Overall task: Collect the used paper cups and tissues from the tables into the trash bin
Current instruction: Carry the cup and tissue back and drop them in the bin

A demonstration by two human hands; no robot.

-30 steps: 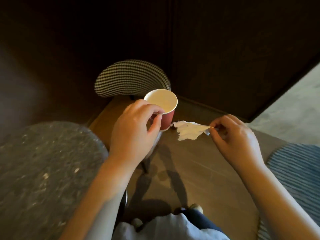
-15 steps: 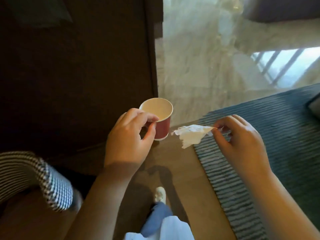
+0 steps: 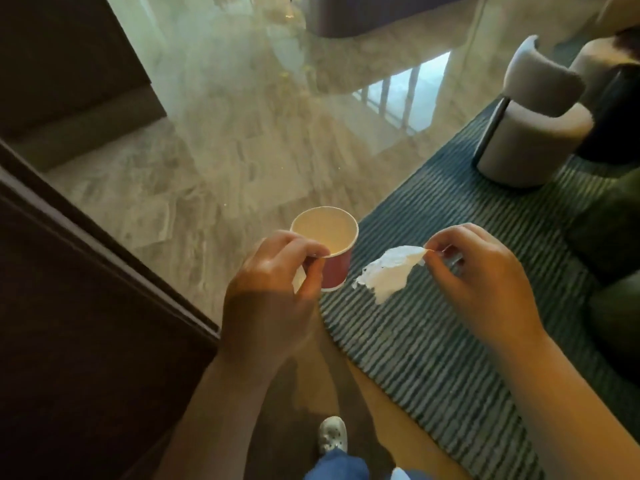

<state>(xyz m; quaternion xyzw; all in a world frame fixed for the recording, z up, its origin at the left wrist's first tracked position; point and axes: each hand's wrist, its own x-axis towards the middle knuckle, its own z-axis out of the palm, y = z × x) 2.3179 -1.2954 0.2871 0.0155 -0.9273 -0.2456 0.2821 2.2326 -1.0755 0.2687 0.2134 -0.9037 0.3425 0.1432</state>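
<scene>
Marble floor (image 3: 259, 133) has come into view; left fingers (image 3: 304, 245) grip cup (image 3: 334, 271), right fingers (image 3: 437, 268) pinch tissue (image 3: 388, 271).

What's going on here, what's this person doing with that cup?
A person is clearing up rubbish. The left hand holds a red paper cup by its side, and the right hand pinches a white tissue by one corner. Both hang above the edge of a striped rug. No trash bin is in view.

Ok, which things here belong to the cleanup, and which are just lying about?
Job: red paper cup, held by left hand; white tissue, pinched by right hand.
Just there: striped blue rug; grey round chair; marble floor.
</scene>
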